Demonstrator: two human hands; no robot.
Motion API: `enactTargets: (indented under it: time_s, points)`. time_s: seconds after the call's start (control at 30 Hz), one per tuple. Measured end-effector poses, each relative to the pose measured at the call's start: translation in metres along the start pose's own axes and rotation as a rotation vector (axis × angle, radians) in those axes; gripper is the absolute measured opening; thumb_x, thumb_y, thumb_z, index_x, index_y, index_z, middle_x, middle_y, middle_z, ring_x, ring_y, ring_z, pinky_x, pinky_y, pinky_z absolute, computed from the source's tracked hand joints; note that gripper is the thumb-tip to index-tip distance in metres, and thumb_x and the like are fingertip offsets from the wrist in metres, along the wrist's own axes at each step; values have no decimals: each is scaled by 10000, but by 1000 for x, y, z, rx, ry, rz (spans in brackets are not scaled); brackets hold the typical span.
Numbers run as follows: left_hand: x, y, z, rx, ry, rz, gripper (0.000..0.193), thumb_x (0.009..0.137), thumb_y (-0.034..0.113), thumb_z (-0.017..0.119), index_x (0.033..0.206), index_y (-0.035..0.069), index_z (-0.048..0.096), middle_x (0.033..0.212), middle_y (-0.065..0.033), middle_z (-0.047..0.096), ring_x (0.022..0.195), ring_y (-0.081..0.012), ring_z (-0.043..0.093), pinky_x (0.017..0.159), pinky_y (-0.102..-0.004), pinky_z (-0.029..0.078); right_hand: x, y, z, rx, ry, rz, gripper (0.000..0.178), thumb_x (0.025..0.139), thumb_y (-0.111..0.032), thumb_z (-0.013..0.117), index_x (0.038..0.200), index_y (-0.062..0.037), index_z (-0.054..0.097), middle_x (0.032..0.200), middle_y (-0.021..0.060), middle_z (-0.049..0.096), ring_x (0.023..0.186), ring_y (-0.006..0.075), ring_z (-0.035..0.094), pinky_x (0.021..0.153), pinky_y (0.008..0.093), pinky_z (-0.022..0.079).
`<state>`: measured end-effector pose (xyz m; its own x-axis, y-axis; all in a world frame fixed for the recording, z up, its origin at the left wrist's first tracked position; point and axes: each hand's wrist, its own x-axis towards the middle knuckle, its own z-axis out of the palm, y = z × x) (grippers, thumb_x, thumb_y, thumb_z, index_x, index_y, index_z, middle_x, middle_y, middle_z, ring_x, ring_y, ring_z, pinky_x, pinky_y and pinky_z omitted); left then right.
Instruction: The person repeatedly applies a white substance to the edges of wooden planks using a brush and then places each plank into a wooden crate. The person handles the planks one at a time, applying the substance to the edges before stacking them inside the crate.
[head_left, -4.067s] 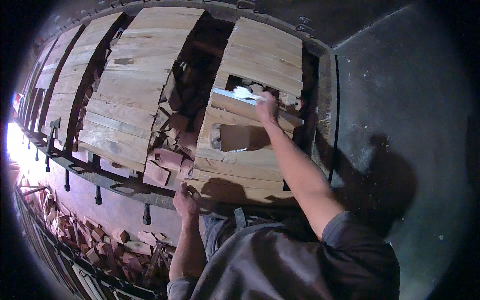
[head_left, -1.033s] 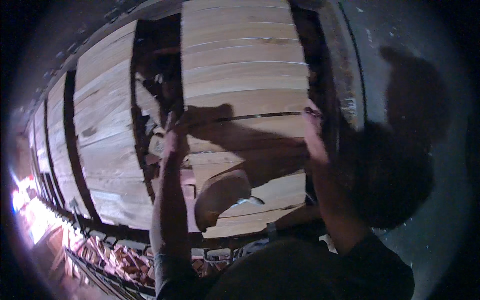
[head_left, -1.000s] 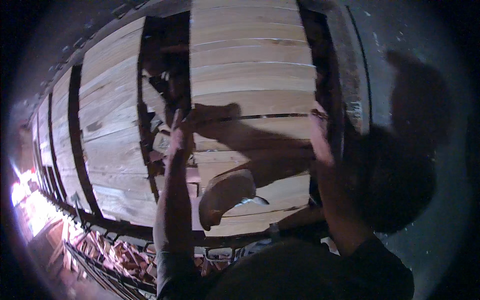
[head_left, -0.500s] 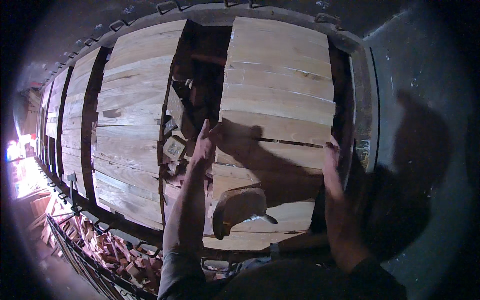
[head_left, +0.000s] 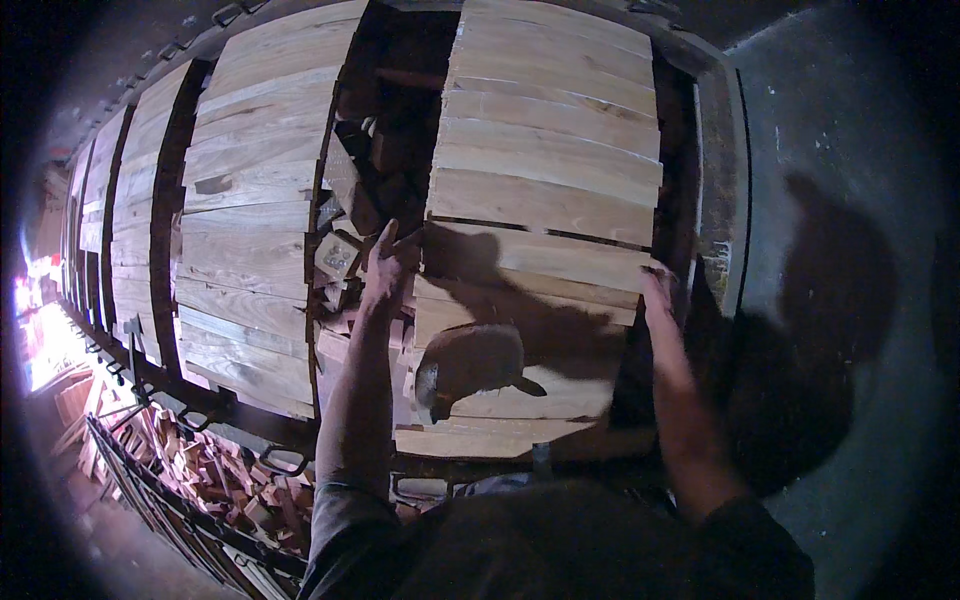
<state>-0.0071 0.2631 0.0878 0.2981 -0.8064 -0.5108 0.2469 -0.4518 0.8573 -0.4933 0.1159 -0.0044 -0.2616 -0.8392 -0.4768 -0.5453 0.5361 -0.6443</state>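
Observation:
A pale wooden board (head_left: pixel 560 254) lies crosswise in the nearer part of the right-hand row of boards, with a narrow dark gap along its far edge. My left hand (head_left: pixel 388 268) is at its left end, one finger pointing away from me and the others closed against the end. My right hand (head_left: pixel 657 284) grips the right end, fingers curled at the edge. The undersides of both hands' grips are hidden. A rounded brownish object (head_left: pixel 470 362) with a dark tip rests on the nearer boards; its kind cannot be made out. Arm shadows darken the boards.
More rows of boards (head_left: pixel 245 250) stretch to the left, with dark gaps between them. Wood offcuts (head_left: pixel 338 258) fill the gap beside my left hand. A metal frame with handles (head_left: pixel 283 459) borders the stacks. Scrap wood (head_left: pixel 235 485) lies lower left; a grey wall (head_left: pixel 820 180) stands right.
The view has shifted, so the boards appear higher in the picture. Both hands stay at the board's ends, and the dark gap along its far edge now shows across more of its length.

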Motion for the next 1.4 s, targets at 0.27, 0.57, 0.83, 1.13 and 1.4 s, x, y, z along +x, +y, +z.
enactTargets:
  time_s: [0.27,0.57,0.83,1.13,1.4]
  points:
    - [-47,29,12,-243,60,201,767,786,17,623,1444,-58,236,1156,-163,623,1008,-182,597,888,-295,471,-73,-43,-37,490,-35,-250,373,782,-19,662,1134,-54,544,1053,39,588,983,187,552,900,337,430]
    - [-101,-38,2,-301,198,40,507,773,1,688,1241,-74,507,938,-107,669,828,-166,640,753,-280,502,-141,-21,-49,207,-89,-566,397,737,150,603,1094,-22,575,1243,107,573,1180,189,525,1001,323,411]
    - [-105,-46,5,-300,267,39,502,764,11,659,1237,-72,512,1064,-132,654,915,-189,623,842,-288,466,-139,-30,-53,61,-132,-551,412,736,121,630,1112,-39,580,1254,122,565,1184,211,520,996,321,415]
    - [-225,-8,19,-229,25,374,832,602,-67,495,1417,-38,331,1420,-171,439,1335,-279,396,1120,-404,280,-229,-90,-57,-142,-83,-677,423,754,-14,656,1170,-36,583,1183,136,591,1127,266,561,973,349,433]
    - [-224,6,34,449,-23,526,878,603,24,743,1397,40,367,1321,-172,475,1210,-336,478,1024,-400,393,-307,-46,38,-584,-459,-945,378,780,-47,602,1157,-62,588,1097,213,595,1041,389,556,885,444,470]
